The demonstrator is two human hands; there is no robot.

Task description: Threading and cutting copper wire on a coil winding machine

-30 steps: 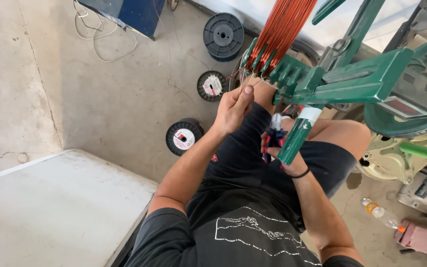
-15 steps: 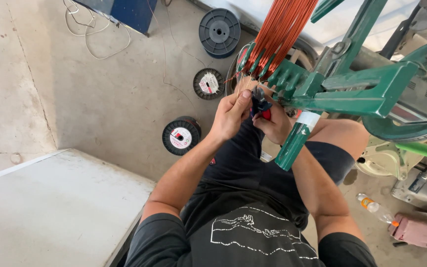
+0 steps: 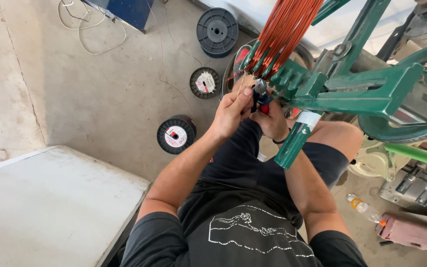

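A big green winding frame (image 3: 371,94) carries a band of copper wire (image 3: 285,29) down to its comb edge, where the left hand (image 3: 231,112) pinches loose wire ends and the right hand (image 3: 273,121) is closed around small red-handled cutters (image 3: 261,96), touching there.

Glossy copper wire (image 3: 286,29), green painted metal frame (image 3: 366,94), rough concrete floor (image 3: 105,94)

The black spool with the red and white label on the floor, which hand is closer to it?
Left. The left hand is up right of the spool; the right hand lies farther right, beyond it.
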